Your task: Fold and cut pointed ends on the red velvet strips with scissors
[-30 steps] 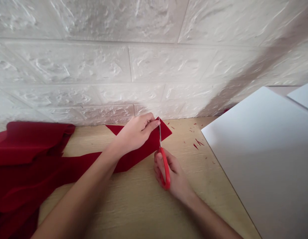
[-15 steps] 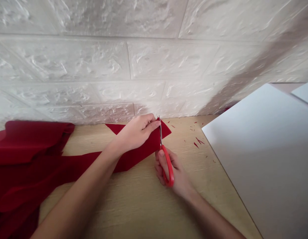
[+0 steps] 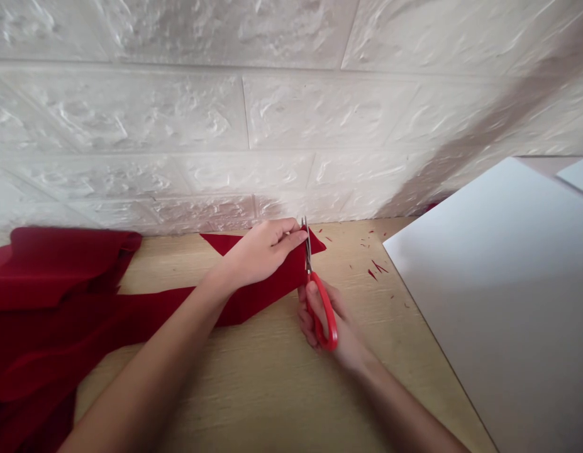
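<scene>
Dark red fabric (image 3: pixel 267 292) stretches across the pale wooden table from a heap at the left. My left hand (image 3: pixel 267 248) pinches the fabric's far edge between thumb and fingers, close to the wall. In my right hand (image 3: pixel 336 321) is a pair of scissors (image 3: pixel 329 314) with red handles, the fingers closed through the loops. Its metal blades point away from me and lie at the fabric beside my left fingertips, with their tips slightly apart. A pointed corner of the fabric shows to the right of the blades.
Folded red fabric (image 3: pixel 69 261) is piled at the left on the wooden table (image 3: pixel 272 390). Small red scraps (image 3: pixel 378 267) lie to the right of the scissors. A large white board (image 3: pixel 499 270) covers the right side. The white brick-patterned wall (image 3: pixel 272 113) closes off the back.
The scissors and my right hand have shifted slightly to the right, and the blade tips have parted a little. My left hand keeps its pinch on the fabric.
</scene>
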The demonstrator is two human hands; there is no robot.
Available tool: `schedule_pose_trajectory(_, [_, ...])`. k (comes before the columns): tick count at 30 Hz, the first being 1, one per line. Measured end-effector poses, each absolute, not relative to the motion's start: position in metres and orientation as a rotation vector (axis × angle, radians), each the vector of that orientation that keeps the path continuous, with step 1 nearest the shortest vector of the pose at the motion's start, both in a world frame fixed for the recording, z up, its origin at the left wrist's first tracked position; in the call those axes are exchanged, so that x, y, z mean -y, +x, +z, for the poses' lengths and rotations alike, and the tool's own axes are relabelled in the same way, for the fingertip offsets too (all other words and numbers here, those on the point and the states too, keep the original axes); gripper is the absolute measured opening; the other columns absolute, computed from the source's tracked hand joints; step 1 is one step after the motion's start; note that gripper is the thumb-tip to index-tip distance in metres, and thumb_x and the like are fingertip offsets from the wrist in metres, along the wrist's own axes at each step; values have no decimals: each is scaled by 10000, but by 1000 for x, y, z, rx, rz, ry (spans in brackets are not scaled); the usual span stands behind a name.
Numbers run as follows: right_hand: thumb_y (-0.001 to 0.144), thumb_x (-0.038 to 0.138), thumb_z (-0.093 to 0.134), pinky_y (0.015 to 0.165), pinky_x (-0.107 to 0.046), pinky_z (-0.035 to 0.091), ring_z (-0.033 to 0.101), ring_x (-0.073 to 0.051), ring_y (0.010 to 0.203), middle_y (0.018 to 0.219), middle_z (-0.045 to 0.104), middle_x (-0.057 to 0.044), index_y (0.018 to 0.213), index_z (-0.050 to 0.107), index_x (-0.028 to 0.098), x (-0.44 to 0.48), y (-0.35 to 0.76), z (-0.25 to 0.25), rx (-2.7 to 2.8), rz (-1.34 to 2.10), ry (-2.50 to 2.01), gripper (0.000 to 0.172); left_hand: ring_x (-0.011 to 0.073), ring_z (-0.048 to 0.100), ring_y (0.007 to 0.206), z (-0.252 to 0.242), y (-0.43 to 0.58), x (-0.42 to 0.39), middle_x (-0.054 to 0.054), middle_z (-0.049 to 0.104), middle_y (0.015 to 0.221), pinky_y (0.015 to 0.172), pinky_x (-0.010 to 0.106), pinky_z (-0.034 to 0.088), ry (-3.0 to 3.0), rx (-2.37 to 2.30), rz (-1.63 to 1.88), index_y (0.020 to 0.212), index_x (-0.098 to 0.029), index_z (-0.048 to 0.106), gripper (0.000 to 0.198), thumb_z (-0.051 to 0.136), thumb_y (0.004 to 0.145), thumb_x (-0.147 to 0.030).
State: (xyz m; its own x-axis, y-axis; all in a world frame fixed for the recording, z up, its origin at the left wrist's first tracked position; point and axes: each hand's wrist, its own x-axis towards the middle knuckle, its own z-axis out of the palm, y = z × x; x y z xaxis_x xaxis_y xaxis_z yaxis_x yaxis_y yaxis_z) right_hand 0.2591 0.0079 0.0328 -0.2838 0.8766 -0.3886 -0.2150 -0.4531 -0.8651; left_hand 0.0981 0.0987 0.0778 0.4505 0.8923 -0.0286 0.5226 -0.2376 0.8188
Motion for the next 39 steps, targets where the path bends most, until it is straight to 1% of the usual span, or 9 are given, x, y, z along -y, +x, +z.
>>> schedule_pose_trajectory(4, [773,784,706,352,-209,237,282,-51,379,510,350,108,731,405,252,-10,260,34,924,1801,-1183,613,110,434,594,81,103,-96,-46,486,645,587,295,316,1941,-1266,616,728,-204,471,367,446,1025,-419])
schedule_pose_trajectory(9, [801,699,741,366,-224,228,301,-61,388,514,373,98,730,430,252,-10,261,35,930,1784,-1176,550,107,456,571,81,108,-94,-55,556,650,577,282,317,1942,-1280,677,899,-208,574,239,479,1023,-388])
schedule_pose_trajectory(11, [806,668,755,367,-227,224,304,-63,387,515,370,98,734,432,254,-10,261,35,918,1790,-1172,530,103,445,560,81,108,-94,-57,553,642,562,276,310,1943,-1269,690,910,-208,581,233,482,1023,-386])
schedule_pose_trajectory(15, [784,745,727,361,-231,227,304,-65,380,511,358,98,724,419,256,-9,261,37,923,1788,-1171,581,88,411,518,78,110,-94,-72,514,584,529,268,289,1915,-1252,736,868,-210,559,232,475,1024,-360])
schedule_pose_trajectory(18, [760,794,709,367,-227,265,337,-68,388,522,380,97,723,410,254,-9,260,37,931,1765,-1188,618,80,373,485,75,113,-93,-83,474,548,503,267,268,1875,-1241,773,857,-213,550,240,466,1025,-363])
schedule_pose_trajectory(21, [782,813,666,377,-221,302,378,-81,398,522,408,96,760,436,254,-7,260,34,939,1759,-1173,605,78,384,497,73,115,-91,-81,504,570,509,261,281,1860,-1237,790,897,-217,569,220,466,1026,-364])
schedule_pose_trajectory(23, [801,817,639,379,-219,307,367,-82,397,513,401,98,766,431,256,-6,259,32,935,1765,-1157,599,79,400,512,73,116,-91,-78,523,587,523,257,298,1862,-1241,790,909,-217,572,206,472,1023,-356])
schedule_pose_trajectory(29, [786,793,682,394,-239,267,319,-84,420,528,371,90,740,421,259,-6,259,35,912,1760,-1188,597,86,395,503,76,114,-92,-76,490,567,524,266,285,1865,-1221,777,886,-212,575,234,462,1024,-363])
schedule_pose_trajectory(39, [756,801,707,421,-264,223,279,-92,435,544,345,81,735,417,264,-8,260,34,908,1761,-1231,610,94,426,515,74,112,-94,-64,511,588,530,262,303,1849,-1193,767,887,-212,572,244,449,1027,-369])
